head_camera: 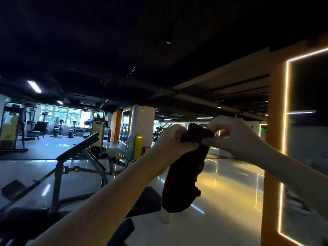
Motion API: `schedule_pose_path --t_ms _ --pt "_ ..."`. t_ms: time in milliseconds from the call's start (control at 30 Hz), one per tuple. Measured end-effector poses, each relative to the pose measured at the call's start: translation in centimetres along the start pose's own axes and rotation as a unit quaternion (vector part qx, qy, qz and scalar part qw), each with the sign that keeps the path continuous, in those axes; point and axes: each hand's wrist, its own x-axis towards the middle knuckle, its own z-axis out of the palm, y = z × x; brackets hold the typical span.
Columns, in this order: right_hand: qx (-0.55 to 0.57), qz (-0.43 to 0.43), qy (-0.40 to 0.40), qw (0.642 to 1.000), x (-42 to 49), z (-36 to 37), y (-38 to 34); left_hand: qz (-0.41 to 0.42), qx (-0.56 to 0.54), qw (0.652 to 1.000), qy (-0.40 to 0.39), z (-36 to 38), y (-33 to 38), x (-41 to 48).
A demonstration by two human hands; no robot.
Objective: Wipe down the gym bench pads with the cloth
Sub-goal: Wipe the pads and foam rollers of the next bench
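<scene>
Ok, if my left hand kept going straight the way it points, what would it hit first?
Probably the right hand, gripping the same dark cloth just ahead of the left hand; depth is unclear.

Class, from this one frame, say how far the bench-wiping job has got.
Done: the cloth is picked up, gripped by the left hand and right hand. In hand: it hangs in mid-air, apart from the inclined bench pad. Left: all the wiping, apparently; nothing touches the pad yet.
</scene>
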Motion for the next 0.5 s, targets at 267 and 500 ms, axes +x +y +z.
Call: schedule_pose_path --t_ms 267,500 --pt "0.126 0.107 -0.075 0.983 -1.0 0.9 -0.5 -0.008 -0.052 0.987 -0.150 -1.0 -0.6 -1.0" --pt "0.166 0.152 -0.097 0.969 -1.9 1.1 0.2 -0.079 -0.022 0.983 -0.162 -2.3 -3.5 -1.4"
